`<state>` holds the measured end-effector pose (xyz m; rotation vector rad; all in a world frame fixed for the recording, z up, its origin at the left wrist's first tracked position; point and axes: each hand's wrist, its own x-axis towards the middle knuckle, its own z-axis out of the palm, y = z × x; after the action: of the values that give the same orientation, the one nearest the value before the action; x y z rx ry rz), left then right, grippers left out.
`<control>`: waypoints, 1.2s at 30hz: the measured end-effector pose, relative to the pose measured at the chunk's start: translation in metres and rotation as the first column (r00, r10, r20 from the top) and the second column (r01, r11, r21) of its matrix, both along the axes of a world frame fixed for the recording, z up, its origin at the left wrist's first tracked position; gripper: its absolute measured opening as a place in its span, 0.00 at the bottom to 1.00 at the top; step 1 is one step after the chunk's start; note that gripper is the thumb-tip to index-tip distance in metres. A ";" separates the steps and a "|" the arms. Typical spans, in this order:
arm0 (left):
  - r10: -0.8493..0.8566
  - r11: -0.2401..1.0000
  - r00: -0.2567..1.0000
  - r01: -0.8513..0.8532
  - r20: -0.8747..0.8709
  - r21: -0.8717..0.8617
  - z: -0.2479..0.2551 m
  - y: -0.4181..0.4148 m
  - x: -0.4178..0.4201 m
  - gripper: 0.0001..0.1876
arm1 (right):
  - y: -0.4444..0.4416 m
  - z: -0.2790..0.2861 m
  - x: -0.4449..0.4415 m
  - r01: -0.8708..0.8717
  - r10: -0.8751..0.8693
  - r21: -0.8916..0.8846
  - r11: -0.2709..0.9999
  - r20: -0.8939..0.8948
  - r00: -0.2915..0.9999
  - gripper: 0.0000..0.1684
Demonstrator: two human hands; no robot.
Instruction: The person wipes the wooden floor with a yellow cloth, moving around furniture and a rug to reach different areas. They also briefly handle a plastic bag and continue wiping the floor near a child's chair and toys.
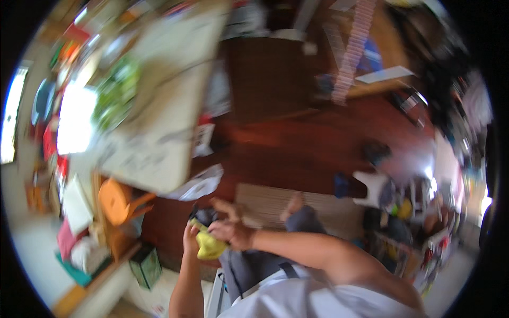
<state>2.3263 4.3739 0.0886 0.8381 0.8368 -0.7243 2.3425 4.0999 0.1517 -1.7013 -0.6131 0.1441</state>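
A yellow cloth-like item [210,245] hangs between my two hands, in front of my lap. My left hand [191,235] holds its left side. From the right, my right hand [235,233] reaches across and has its fingers on the upper part of the same item. Just above them is a dark, rounded thing [206,216]; whether it is attached to the yellow item is too blurred to tell. A clear plastic bag [201,183] hangs by the table corner, a little beyond my hands.
A pale table [159,163] with green leafy stuff in plastic [118,93] stands at the left. An orange stool [114,200] sits beneath its corner. A beige mat [262,202] lies on the red-brown floor [278,155]. A white stool [373,187] stands right.
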 end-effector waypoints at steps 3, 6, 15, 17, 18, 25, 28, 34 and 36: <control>-0.141 0.979 0.989 0.144 0.035 -0.144 0.050 -0.113 -0.021 0.32 | -0.089 0.059 -0.064 0.222 -0.222 0.015 0.975 -0.008 0.975 0.24; -0.302 0.918 0.943 0.327 0.137 -0.226 0.121 -0.244 -0.024 0.32 | -0.191 0.109 -0.110 0.260 -0.199 0.288 0.922 -0.225 0.954 0.23; -0.864 0.463 0.460 0.886 0.203 -0.040 0.183 -0.562 0.029 0.22 | -0.447 0.204 -0.218 0.863 -0.848 0.095 0.496 -0.158 0.505 0.28; -0.927 0.373 0.361 0.915 0.098 0.152 0.183 -0.613 0.053 0.13 | -0.496 0.222 -0.237 0.928 -0.899 0.022 0.372 -0.239 0.366 0.35; -0.943 0.327 0.299 0.915 0.147 0.235 0.184 -0.637 0.062 0.13 | -0.523 0.230 -0.242 0.949 -0.929 -0.033 0.314 -0.217 0.300 0.37; -0.964 0.105 -0.014 0.897 0.265 0.429 0.176 -0.847 0.134 0.03 | -0.652 0.263 -0.293 0.951 -0.905 0.002 -0.308 -0.308 -0.292 0.34; -0.937 -0.072 -0.231 0.863 0.264 0.499 0.203 -0.967 0.131 0.05 | -0.701 0.253 -0.324 0.871 -0.841 0.020 -0.491 -0.271 -0.468 0.36; -0.764 -0.256 -0.509 0.803 0.397 0.538 0.259 -1.206 0.058 0.05 | -0.812 0.200 -0.406 0.560 -0.548 0.048 -0.827 -0.287 -0.786 0.35; -0.687 -0.267 -0.590 0.748 0.424 0.608 0.267 -1.291 0.012 0.06 | -0.859 0.177 -0.438 0.494 -0.499 0.093 -0.865 -0.271 -0.823 0.36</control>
<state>2.3380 3.0831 0.3552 1.5957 -1.2402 -1.6872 1.9043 3.2414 0.3288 -0.9388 1.6291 -1.6193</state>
